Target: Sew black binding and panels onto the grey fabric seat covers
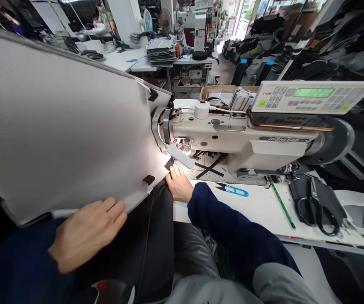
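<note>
A large light-grey panel [64, 126] fills the left side, standing up and running to the needle area of a sewing machine [213, 135]. Black material [156, 236] hangs along its lower edge over the lap. My left hand [90, 232] lies on the panel's lower edge, fingers bent together over it; what is under the fingertips is hidden. Close to the lit needle area, my right hand [179, 184] presses its fingertips on the edge beside a small black tab [169, 164]. Another black tab [149, 180] sits on the panel between my hands.
Blue thread snips [232, 190], a green pencil [281, 202] and black scissors [316, 207] lie right of my right hand. A control panel [315, 97] and a phone [292, 122] rest atop the machine. Behind are stacked pieces [160, 52] on a table.
</note>
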Demonstrator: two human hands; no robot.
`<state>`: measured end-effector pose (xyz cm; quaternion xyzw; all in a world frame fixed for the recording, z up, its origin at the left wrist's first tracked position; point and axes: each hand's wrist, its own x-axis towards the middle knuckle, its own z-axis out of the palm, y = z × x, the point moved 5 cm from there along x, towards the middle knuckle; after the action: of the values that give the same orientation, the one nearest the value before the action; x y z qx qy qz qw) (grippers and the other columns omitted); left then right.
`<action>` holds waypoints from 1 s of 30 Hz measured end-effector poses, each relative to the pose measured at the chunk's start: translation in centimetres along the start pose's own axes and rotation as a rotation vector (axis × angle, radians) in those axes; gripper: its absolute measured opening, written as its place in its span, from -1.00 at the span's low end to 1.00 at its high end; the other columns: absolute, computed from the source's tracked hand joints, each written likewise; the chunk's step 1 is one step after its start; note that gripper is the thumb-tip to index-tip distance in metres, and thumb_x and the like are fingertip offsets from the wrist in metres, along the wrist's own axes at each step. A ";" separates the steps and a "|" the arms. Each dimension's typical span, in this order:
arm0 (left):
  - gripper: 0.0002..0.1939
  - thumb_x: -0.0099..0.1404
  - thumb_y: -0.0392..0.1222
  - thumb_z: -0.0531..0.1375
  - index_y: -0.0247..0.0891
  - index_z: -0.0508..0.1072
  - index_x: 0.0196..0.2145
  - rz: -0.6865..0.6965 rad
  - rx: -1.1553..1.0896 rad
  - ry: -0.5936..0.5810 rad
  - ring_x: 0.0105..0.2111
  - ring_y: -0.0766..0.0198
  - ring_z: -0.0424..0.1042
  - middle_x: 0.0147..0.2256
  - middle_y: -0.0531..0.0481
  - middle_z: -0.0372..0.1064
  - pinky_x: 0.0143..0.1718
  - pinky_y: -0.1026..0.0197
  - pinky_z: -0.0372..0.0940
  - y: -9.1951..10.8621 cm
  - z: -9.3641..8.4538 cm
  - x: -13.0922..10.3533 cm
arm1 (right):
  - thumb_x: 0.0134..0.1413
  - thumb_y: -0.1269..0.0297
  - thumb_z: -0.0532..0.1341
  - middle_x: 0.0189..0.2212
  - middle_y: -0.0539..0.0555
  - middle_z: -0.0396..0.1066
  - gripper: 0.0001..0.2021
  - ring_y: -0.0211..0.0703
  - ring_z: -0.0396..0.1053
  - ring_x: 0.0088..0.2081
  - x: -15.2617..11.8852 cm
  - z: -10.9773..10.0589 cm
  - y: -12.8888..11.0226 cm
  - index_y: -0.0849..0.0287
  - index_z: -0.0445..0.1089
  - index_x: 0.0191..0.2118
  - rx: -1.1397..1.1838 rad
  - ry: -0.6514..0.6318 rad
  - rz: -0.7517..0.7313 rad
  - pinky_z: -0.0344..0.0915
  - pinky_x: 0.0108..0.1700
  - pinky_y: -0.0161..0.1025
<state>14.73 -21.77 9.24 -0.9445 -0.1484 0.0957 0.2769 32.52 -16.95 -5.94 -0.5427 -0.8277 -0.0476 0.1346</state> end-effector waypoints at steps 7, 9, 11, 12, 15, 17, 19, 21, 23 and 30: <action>-0.70 0.12 -0.59 0.04 -0.26 0.43 -0.52 -0.149 -0.021 -0.160 -0.46 0.14 0.36 -0.51 -0.04 0.32 -0.49 0.14 0.21 0.0 6.9 -0.8 | 0.09 0.08 0.08 0.00 0.53 0.13 -0.56 0.31 0.11 0.08 0.7 -0.2 0.8 0.42 0.25 -0.10 0.054 -0.020 -0.068 0.08 0.04 0.20; -0.76 0.10 -0.57 0.09 -0.31 0.46 -0.50 -0.198 -0.072 -0.284 -0.44 0.11 0.42 -0.47 -0.09 0.37 -0.53 0.17 0.21 0.0 9.3 -0.5 | 0.06 0.09 0.10 -0.02 0.52 0.14 -0.57 0.32 0.10 0.08 0.8 -0.3 0.9 0.41 0.25 -0.13 0.068 -0.027 -0.084 0.08 0.03 0.20; -0.85 0.02 -0.51 0.17 -0.34 0.46 -0.53 -0.184 -0.181 -0.498 -0.47 0.05 0.43 -0.50 -0.13 0.38 -0.55 0.17 0.21 0.3 10.5 1.1 | 0.04 0.09 0.12 -0.03 0.52 0.14 -0.57 0.32 0.11 0.07 0.9 -0.3 1.0 0.41 0.25 -0.13 0.091 -0.041 -0.098 0.06 0.04 0.19; -0.90 0.03 -0.46 0.19 -0.34 0.46 -0.54 -0.160 -0.256 -0.579 -0.49 0.04 0.43 -0.52 -0.13 0.38 -0.55 0.16 0.22 0.5 10.4 2.5 | 0.04 0.10 0.12 -0.03 0.52 0.14 -0.57 0.31 0.11 0.07 0.9 -0.2 1.0 0.41 0.25 -0.12 0.103 -0.049 -0.100 0.05 0.05 0.19; -0.79 0.27 -0.28 0.03 -0.28 0.46 -0.40 -0.096 -0.523 -0.471 -0.43 0.14 0.43 -0.43 -0.08 0.41 -0.42 0.15 0.28 0.4 8.2 8.9 | 0.04 0.11 0.12 0.01 0.54 0.10 -0.54 0.33 0.09 0.09 0.9 0.0 1.0 0.43 0.22 -0.07 0.114 -0.053 -0.103 0.02 0.07 0.19; -0.71 0.32 -0.33 -0.08 -0.31 0.44 -0.26 -0.142 -0.583 -0.251 -0.26 0.17 0.40 -0.26 -0.13 0.40 -0.22 0.17 0.29 -0.5 7.2 13.0 | 0.05 0.12 0.11 0.02 0.55 0.09 -0.54 0.35 0.06 0.11 0.8 0.2 1.0 0.44 0.22 -0.06 0.110 -0.044 -0.107 0.00 0.07 0.21; -0.71 0.29 -0.35 -0.06 -0.41 0.41 -0.17 -0.249 -0.516 -0.195 -0.12 0.10 0.33 -0.16 -0.24 0.34 -0.10 0.13 0.25 -1.3 8.5 15.4 | 0.06 0.13 0.10 0.01 0.55 0.11 -0.57 0.35 0.04 0.12 0.8 0.3 1.0 0.42 0.22 -0.07 0.111 -0.034 -0.107 -0.01 0.07 0.24; -0.69 0.28 -0.27 0.01 -0.48 0.38 -0.10 -0.361 -0.447 -0.226 -0.07 -0.01 0.27 -0.11 -0.30 0.30 -0.10 0.06 0.23 -1.7 10.8 16.4 | 0.05 0.16 0.10 -0.01 0.55 0.13 -0.61 0.33 0.05 0.10 0.8 0.4 1.0 0.41 0.23 -0.10 0.114 -0.025 -0.106 -0.02 0.06 0.27; -0.65 0.28 -0.19 0.03 -0.45 0.36 -0.05 -0.411 -0.445 -0.238 -0.06 -0.05 0.25 -0.08 -0.30 0.28 -0.13 0.04 0.23 -1.7 12.8 16.5 | 0.02 0.19 0.11 -0.01 0.55 0.14 -0.62 0.32 0.07 0.09 0.7 0.5 1.0 0.40 0.23 -0.10 0.107 -0.016 -0.106 -0.01 0.06 0.26; -0.64 0.29 -0.25 0.00 -0.22 0.35 0.02 -0.248 -0.498 -0.201 -0.07 0.03 0.25 -0.04 -0.17 0.29 -0.22 0.09 0.24 -0.8 13.4 16.1 | -0.04 0.23 0.13 -0.01 0.57 0.16 -0.52 0.35 0.12 0.08 0.7 0.6 0.9 0.49 0.22 -0.04 0.065 -0.005 -0.121 0.02 0.06 0.21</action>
<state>26.11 -9.13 -2.96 -0.9439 -0.3083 0.1146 0.0300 32.97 -15.84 -6.38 -0.4870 -0.8605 -0.0275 0.1471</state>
